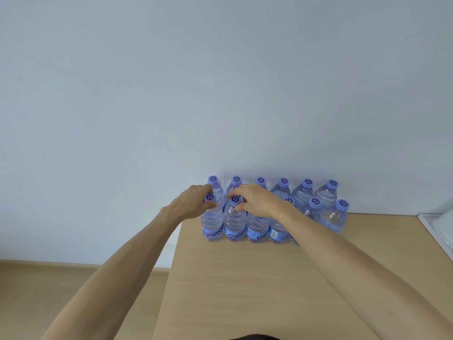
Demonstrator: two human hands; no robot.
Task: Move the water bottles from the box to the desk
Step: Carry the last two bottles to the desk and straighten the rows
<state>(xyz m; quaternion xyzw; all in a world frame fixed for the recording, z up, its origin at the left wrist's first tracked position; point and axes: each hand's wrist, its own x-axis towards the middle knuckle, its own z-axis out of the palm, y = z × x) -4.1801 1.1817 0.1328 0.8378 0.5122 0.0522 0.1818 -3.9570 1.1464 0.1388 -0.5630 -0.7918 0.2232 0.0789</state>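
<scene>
Placing step: your left hand (193, 202) and right hand (255, 201) pinch necks of front-row bottles (223, 220) on desk (245, 278), frame centre; next, let go, return for more

I see two rows of water bottles (274, 209) standing on the desk (245, 278), against the wall (220, 82). My left hand (193, 202) pinches the cap of the front row's leftmost bottle (212, 222). Just right of those fingers, my right hand (255, 200) pinches the cap of the second bottle (234, 223). The back row stands behind my fingers. More bottles stand to the right of my right hand. The floor (61, 290) lies below, left of the desk.
</scene>
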